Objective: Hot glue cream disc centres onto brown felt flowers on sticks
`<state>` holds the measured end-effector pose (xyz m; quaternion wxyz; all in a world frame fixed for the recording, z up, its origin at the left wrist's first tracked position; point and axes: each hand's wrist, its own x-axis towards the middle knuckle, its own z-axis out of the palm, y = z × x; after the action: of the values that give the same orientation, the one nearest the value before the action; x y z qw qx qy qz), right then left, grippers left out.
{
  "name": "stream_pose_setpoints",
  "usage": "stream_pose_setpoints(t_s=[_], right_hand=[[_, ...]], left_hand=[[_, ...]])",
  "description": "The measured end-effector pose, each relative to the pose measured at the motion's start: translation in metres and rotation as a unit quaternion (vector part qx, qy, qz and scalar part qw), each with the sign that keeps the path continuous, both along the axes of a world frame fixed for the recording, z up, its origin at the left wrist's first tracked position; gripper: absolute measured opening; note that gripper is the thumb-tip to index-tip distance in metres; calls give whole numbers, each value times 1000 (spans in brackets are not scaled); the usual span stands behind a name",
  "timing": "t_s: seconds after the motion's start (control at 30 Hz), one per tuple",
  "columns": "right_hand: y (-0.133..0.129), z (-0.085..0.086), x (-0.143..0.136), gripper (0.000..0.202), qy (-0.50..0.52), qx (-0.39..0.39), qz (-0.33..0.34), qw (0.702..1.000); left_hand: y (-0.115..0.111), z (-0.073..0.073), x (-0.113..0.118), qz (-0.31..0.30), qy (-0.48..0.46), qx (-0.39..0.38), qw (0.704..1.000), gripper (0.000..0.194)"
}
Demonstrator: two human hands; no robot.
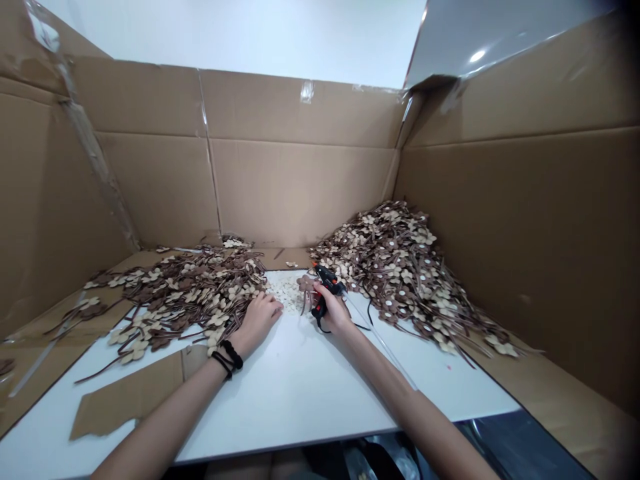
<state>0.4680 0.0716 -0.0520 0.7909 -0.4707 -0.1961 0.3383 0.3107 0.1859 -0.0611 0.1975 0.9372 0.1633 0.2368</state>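
Observation:
My right hand [332,308] is wrapped round a black glue gun [327,277] with an orange tip, which points up and left. A brown felt flower [306,285] with a dangling strip is beside the gun's grip, at my right fingers. My left hand [261,317] rests at the right edge of the left pile of flowers [200,287], fingertips near small pale pieces [286,293] scattered on the white table [295,387]. Its fingers are bent together, and anything under them is too small to make out.
A taller flower pile [395,267] stands at the back right. Cardboard walls [300,187] enclose the back and sides. A torn cardboard piece [135,397] lies at the front left. A clear glue stick [385,347] extends from the gun over my right forearm, near a black cord.

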Motion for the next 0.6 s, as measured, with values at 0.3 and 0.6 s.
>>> stream_pose_setpoints(t_s=[0.3,0.6], right_hand=[[-1,-2,-14,49,-3,-19,31,999],[-1,-7,-16,49,-34,-36,27,998]], left_hand=[[1,-6,8,14,-49,-41,998,14],[-5,14,6,17,-175,-324,930,35]])
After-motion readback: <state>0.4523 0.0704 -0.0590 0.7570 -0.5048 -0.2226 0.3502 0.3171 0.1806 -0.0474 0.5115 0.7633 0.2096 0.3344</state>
